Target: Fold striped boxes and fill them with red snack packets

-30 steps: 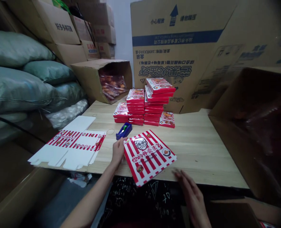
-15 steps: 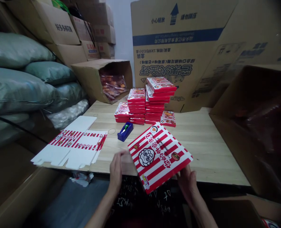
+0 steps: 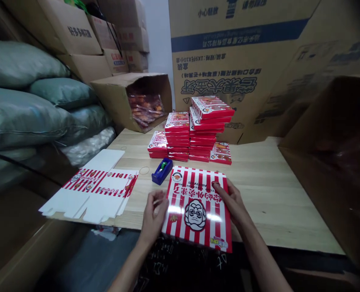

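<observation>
1. Striped box (image 3: 198, 205): flat on the table (image 3: 268, 190) near edge, overhanging it.
2. Left hand (image 3: 154, 214): fingers curled on the box's left edge, steadying it.
3. Right hand (image 3: 233, 202): spread flat on the right side, pressing it down.
4. Tape dispenser (image 3: 162, 170): just behind, within reach.

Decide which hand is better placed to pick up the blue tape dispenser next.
Probably the left hand: it sits at the striped box's left edge, below the blue tape dispenser. The right hand rests on the box's right side, farther away.
</observation>
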`<state>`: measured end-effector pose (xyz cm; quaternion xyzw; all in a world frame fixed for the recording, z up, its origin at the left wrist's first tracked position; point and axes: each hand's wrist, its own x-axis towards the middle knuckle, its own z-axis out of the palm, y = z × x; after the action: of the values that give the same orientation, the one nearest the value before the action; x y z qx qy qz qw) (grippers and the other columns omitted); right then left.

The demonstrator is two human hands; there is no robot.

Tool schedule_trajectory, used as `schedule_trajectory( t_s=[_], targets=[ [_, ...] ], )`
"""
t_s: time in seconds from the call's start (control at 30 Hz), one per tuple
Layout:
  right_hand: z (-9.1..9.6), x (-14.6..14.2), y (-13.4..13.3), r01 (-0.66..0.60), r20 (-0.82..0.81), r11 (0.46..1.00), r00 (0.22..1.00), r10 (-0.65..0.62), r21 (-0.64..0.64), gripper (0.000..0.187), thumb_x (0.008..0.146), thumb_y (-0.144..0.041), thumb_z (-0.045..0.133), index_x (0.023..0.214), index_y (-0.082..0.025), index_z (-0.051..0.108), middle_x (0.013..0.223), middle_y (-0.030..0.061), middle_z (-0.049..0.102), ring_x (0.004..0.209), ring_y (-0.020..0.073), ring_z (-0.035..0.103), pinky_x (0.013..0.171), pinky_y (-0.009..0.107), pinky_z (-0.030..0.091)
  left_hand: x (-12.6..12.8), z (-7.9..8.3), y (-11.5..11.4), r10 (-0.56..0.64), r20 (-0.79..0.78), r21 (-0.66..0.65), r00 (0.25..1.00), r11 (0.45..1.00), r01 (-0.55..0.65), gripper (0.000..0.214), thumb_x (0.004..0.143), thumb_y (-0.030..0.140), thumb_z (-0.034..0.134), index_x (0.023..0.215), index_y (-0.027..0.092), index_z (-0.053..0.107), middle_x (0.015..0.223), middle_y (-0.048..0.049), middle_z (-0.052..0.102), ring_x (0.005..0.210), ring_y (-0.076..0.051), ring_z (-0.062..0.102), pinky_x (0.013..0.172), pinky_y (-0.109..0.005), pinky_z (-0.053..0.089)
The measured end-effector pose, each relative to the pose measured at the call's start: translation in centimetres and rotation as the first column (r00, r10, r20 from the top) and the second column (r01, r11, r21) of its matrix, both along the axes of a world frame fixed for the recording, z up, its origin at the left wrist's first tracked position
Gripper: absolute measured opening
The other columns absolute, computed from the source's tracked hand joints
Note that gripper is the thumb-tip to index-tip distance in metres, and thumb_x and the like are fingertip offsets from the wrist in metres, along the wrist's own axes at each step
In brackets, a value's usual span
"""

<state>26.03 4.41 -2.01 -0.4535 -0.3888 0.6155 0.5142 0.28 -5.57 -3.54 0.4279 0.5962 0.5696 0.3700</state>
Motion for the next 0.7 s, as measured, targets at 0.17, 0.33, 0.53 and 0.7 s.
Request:
schedule_trajectory(
  t_s=[0.17,0.33,0.53,0.7],
  targets=[
    [3.1,0.0,-1.2,0.140,0.100,0.954,0.980,-0.172,0.265,0.092,0.082,-0.043,0.083,0.161,-0.037,0.037,0.131,0.0073,0.073,0.108,0.0268,0.073,0.089,0.044,0.065,-0.6,5.5,6.3,-0.226,0.006,0.101,0.974,0.969,0.225,0.063,0.094,0.044,0.069,0.149,0.027,0.042,0.120,-0.0083,0.071,0.103,-0.023,0.070,0.091,-0.037,0.057],
    [5.4,1.8,-2.6,-0.045,0.323,0.896,0.940,-0.113,0.443,0.041,0.091,-0.038,0.076,0.132,-0.038,0.072,0.141,0.0027,0.069,0.128,0.0256,0.064,0.104,0.040,0.058,-0.8,10.0,7.0,-0.432,-0.014,0.132,0.902,0.893,0.430,0.054,0.092,0.037,0.070,0.146,0.032,0.060,0.128,-0.0080,0.073,0.109,-0.027,0.070,0.092,-0.041,0.060],
    [7.7,2.7,-2.6,-0.170,0.411,0.898,0.912,-0.013,0.406,0.061,0.081,-0.038,0.085,0.139,-0.034,0.067,0.142,0.0048,0.069,0.127,0.0302,0.065,0.104,0.050,0.060,-2.5,13.1,6.0,-0.498,-0.227,0.022,0.837,0.856,0.516,0.052,0.085,0.033,0.074,0.137,0.034,0.069,0.136,-0.0077,0.070,0.119,-0.031,0.067,0.094,-0.045,0.061],
    [9.1,2.7,-2.5,-0.232,0.344,0.925,0.931,0.122,0.301,0.054,0.074,-0.036,0.090,0.126,-0.032,0.076,0.118,0.0035,0.080,0.090,0.0221,0.077,0.077,0.038,0.069,-3.3,14.8,6.2,-0.556,-0.307,-0.027,0.773,0.817,0.577,0.052,0.077,0.032,0.080,0.129,0.027,0.075,0.107,-0.0080,0.079,0.088,-0.025,0.073,0.076,-0.036,0.063]
  ],
)
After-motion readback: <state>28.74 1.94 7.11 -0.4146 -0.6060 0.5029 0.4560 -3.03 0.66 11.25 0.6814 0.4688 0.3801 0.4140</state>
